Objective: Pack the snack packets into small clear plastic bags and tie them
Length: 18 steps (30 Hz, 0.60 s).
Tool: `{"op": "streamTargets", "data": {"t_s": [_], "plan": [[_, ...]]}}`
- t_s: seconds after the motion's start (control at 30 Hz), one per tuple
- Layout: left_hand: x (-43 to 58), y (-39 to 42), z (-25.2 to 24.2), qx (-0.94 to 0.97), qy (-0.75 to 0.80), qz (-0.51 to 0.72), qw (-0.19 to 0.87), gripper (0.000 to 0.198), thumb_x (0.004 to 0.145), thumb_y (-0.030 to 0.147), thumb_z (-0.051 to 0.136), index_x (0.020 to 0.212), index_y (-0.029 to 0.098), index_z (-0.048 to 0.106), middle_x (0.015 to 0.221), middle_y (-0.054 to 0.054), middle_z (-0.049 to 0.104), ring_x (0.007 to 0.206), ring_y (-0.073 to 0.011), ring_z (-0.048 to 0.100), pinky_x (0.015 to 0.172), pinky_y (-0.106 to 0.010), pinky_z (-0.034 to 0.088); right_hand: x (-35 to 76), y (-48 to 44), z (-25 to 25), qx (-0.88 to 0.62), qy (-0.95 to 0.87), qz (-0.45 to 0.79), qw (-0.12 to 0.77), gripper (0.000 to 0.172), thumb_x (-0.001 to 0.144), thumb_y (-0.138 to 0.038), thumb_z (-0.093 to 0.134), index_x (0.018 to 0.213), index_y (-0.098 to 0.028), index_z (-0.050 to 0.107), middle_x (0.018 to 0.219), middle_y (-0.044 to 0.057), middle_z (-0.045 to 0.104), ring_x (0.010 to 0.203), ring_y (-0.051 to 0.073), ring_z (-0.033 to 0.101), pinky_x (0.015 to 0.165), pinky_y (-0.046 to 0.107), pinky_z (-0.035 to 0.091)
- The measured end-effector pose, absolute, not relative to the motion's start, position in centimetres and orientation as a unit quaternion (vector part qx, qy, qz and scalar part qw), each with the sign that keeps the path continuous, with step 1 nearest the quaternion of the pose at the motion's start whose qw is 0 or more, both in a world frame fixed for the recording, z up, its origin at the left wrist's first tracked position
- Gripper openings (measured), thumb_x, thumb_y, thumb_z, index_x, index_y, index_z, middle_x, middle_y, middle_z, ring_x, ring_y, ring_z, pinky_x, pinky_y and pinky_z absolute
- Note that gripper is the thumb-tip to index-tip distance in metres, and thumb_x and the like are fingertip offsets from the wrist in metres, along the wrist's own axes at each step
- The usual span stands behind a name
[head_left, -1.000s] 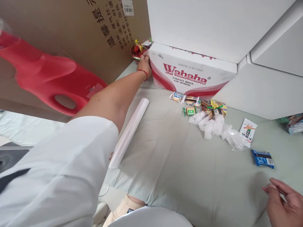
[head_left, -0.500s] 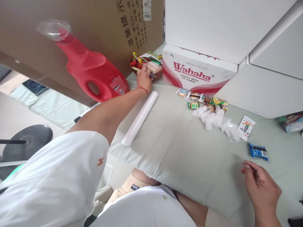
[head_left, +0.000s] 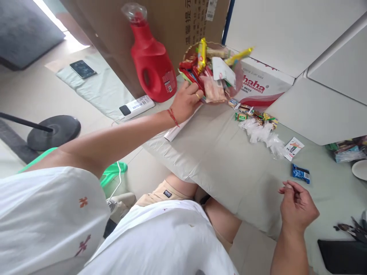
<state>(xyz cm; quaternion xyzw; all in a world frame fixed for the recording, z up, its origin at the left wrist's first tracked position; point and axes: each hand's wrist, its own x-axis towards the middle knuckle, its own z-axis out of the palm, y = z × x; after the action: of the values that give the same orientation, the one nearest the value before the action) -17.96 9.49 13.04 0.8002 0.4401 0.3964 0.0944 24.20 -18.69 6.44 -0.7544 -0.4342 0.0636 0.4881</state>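
snack bowl [head_left: 238,79] was in the closed grip of the left hand [head_left: 187,101]; the right hand [head_left: 299,206] was half curled near the blue packet [head_left: 301,173], contents unclear.

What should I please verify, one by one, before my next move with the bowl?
1. Left hand at the bowl: ok, it grips the near left edge.
2. Right hand free: cannot tell; the fingers are curled, and nothing shows in them.
3. Snacks inside the rim: not ok; a yellow packet sticks out at the right.
4. Bowl's underside off the cloth: cannot tell, hidden from this view.
5. Red jug upright: ok.
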Motion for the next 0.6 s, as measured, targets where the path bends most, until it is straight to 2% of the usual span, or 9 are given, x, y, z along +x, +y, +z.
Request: {"op": "streamTargets", "data": {"t_s": [0.07,0.17,0.27,0.33,0.37,0.43,0.53,0.6], "plan": [[-15.7,6.3,13.9,0.812,0.414,0.389,0.132,0.044,0.092,0.068,0.060,0.077,0.027,0.058,0.104,-0.012,0.068,0.111,-0.0353,0.062,0.106,-0.058,0.048,23.6,-18.7,6.6,-0.742,-0.431,0.084,0.506,0.040,0.090,-0.052,0.071,0.108,-0.017,0.076,0.093,0.007,0.075,0.067,0.018,0.070,0.070,0.036,0.060],[-11.2,2.5,14.5,0.773,0.386,0.436,0.253,0.052,0.081,0.075,0.075,0.081,0.025,0.060,0.104,-0.011,0.067,0.106,-0.0320,0.065,0.099,-0.052,0.056,23.0,-18.3,6.9,-0.713,-0.404,0.161,0.550,0.043,0.085,-0.053,0.078,0.109,-0.018,0.073,0.096,0.007,0.075,0.074,0.018,0.070,0.075,0.038,0.062],[-5.5,0.3,14.5,0.681,0.332,0.496,0.425,0.054,0.073,0.067,0.088,0.084,0.022,0.059,0.097,-0.006,0.065,0.094,-0.0243,0.067,0.089,-0.044,0.061,23.3,-16.5,7.1,-0.653,-0.379,0.250,0.606,0.055,0.081,-0.057,0.082,0.123,-0.024,0.067,0.116,0.006,0.072,0.103,0.020,0.071,0.089,0.042,0.063],[-1.4,0.0,14.4,0.570,0.296,0.510,0.572,0.052,0.075,0.061,0.090,0.089,0.022,0.057,0.088,-0.001,0.062,0.084,-0.0182,0.067,0.081,-0.038,0.062,23.8,-14.0,7.4,-0.617,-0.360,0.312,0.626,0.065,0.079,-0.063,0.082,0.132,-0.030,0.061,0.133,0.006,0.066,0.122,0.021,0.066,0.097,0.044,0.060],[0.6,0.2,14.3,0.522,0.280,0.502,0.631,0.053,0.074,0.057,0.092,0.090,0.022,0.056,0.085,0.000,0.060,0.081,-0.0158,0.066,0.078,-0.035,0.061,24.2,-12.5,7.6,-0.606,-0.343,0.344,0.630,0.070,0.078,-0.068,0.081,0.134,-0.033,0.058,0.139,0.006,0.063,0.127,0.021,0.063,0.098,0.045,0.060],[4.1,1.2,14.2,0.435,0.258,0.494,0.707,0.055,0.072,0.049,0.097,0.089,0.022,0.052,0.083,0.003,0.058,0.077,-0.0109,0.062,0.075,-0.028,0.058,25.1,-8.9,8.2,-0.590,-0.287,0.409,0.634,0.079,0.074,-0.081,0.076,0.133,-0.032,0.056,0.139,0.007,0.060,0.127,0.024,0.063,0.092,0.046,0.062],[7.8,4.5,13.8,0.309,0.233,0.478,0.788,0.040,0.088,0.041,0.085,0.087,0.021,0.051,0.084,0.003,0.060,0.073,-0.0070,0.058,0.071,-0.024,0.052,26.7,-3.7,9.5,-0.567,-0.255,0.459,0.635,0.072,0.080,-0.083,0.067,0.128,-0.030,0.056,0.132,0.008,0.059,0.123,0.026,0.064,0.085,0.047,0.064],[9.3,7.1,13.4,0.252,0.257,0.437,0.824,0.035,0.098,0.049,0.072,0.085,0.022,0.055,0.080,0.002,0.059,0.069,-0.0082,0.053,0.070,-0.027,0.051,27.6,-1.1,10.3,-0.568,-0.235,0.456,0.643,0.061,0.086,-0.076,0.066,0.125,-0.029,0.056,0.126,0.008,0.059,0.118,0.025,0.065,0.081,0.045,0.065]]}}
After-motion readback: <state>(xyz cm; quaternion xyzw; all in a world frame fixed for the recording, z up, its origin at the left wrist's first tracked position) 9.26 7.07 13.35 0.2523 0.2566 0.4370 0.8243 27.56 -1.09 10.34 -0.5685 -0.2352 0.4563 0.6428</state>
